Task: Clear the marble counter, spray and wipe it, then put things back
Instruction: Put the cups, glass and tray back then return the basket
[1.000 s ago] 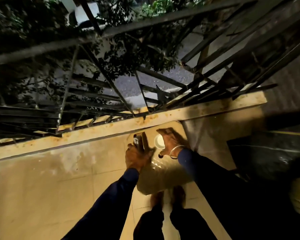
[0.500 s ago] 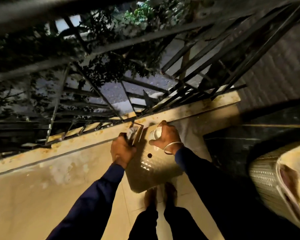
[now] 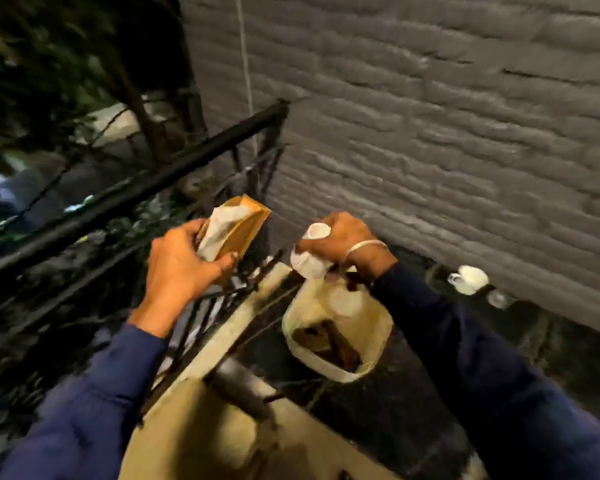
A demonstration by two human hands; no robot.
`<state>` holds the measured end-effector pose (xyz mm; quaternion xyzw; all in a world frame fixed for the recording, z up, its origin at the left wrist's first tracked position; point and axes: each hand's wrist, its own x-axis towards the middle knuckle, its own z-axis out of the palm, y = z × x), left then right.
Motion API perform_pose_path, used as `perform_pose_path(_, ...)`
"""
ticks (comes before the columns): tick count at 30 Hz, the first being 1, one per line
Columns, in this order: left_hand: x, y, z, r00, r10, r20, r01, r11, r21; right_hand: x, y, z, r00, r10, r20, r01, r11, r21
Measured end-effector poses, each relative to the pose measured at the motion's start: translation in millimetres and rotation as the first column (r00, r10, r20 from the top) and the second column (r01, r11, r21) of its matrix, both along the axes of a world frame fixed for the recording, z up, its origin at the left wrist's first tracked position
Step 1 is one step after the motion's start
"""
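Left, the railing (image 3: pixel 174 174); right, the brick wall (image 3: pixel 430 133) (basket (image 3: pixel 378 330) between them).

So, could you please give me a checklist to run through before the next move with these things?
1. Left hand grips the brown packet securely: ok.
2. Right hand holds the white cup: ok.
3. Cream basket hangs under the right hand; grip on its handle: cannot tell, hidden.
4. Basket contents inside: ok, brown items sit low in it.
5. Dark counter dry after wiping: cannot tell, blurred.
6. White pieces by the brick wall lie apart from the basket: ok.
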<state>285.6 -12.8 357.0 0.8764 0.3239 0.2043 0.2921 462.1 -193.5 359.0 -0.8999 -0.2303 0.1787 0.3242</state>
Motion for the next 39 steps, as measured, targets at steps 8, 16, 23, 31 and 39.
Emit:
perform_pose_path(8, 162, -178, 40, 0.848, -0.529, -0.034, 0.53, 0.843, 0.092, 114, -270, 25, 0.906, -0.42, -0.058, 0.421, 0.907, 0.008)
perform_pose_path(16, 319, -304, -47, 0.785, -0.554, -0.276, 0.587, 0.808, 0.048, 192, -469, -50, 0.757, -0.622, -0.2, 0.62, 0.78, -0.08)
perform_pose_path(23, 425, -307, -161, 0.735, -0.459, -0.499, 0.553, 0.832, 0.049, 257, -526, -136, 0.578, -0.718, -0.389, 0.726, 0.67, -0.158)
perform_pose_path(31, 477, -305, -208, 0.684, -0.401, -0.61, 0.525, 0.851, 0.029, 335, -540, -259, 0.526, -0.817, -0.234, 0.775, 0.574, -0.265)
perform_pose_path(39, 505, -306, -240, 0.64, -0.445, -0.626, 0.564, 0.826, -0.011, 342, -529, -264, 0.518, -0.848, -0.109, 0.759, 0.515, -0.398)
